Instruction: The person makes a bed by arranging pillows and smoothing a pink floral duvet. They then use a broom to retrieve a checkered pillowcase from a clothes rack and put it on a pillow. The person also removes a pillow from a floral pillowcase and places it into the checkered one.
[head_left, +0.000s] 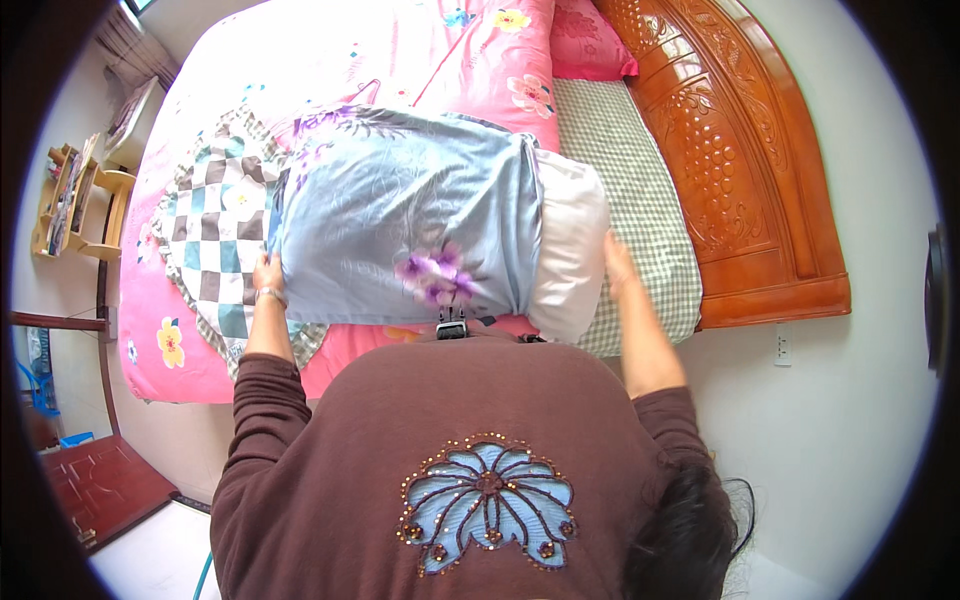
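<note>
A light blue pillowcase (360, 217) with purple flowers lies over a white pillow (571, 240), whose bare end sticks out at the right. My left hand (268, 273) grips the left edge of the pillowcase, its fingertips partly hidden by the fabric. At the other end, my right hand (618, 264) rests flat along the outer side of the white pillow, slightly blurred. Under the pillowcase's left end lies a checkered pillowcase (225, 217) with a ruffled border.
The bed carries a pink floral quilt (171, 375) and a green gingham sheet (652, 247). A pink pillow (589, 41) lies by the carved wooden headboard (720, 165). Left are a small wooden shelf (75, 202) and a dark red door (112, 487). A wall socket (783, 346) sits beside the headboard.
</note>
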